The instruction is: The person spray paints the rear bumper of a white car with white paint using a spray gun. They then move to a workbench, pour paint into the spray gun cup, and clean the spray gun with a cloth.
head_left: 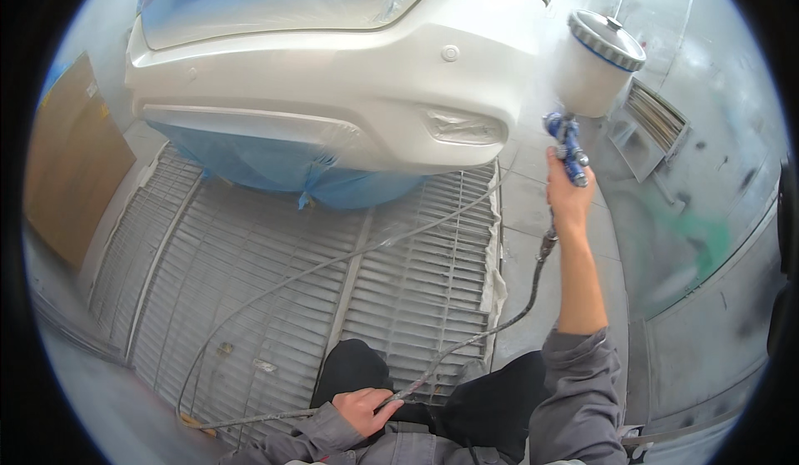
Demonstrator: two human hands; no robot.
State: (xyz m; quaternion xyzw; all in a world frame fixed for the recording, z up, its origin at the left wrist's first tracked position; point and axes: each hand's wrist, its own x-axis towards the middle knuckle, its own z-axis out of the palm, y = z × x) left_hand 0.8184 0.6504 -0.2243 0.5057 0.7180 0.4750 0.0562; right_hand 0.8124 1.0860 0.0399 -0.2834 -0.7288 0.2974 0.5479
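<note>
A pale, paint-hazed work area with a slatted metal floor grating and a smudged grey wall surrounds two bare hands. The fingers of the right hand, raised on an outstretched arm, are closed around the grip of a blue spray gun. The left hand, low by the person's knees, has its fingers curled over a dark hose. Just above the right fingers sits the gun's large, whitish paint cup with a ribbed grey lid. Below them, the hose drops from the gun to the left fingers, continues left, then loops back up across the grating. Left of the right fingers and apart from them is a white car bumper, with blue masking film hanging beneath it. Farthest left of both hands, a brown board leans upright.
</note>
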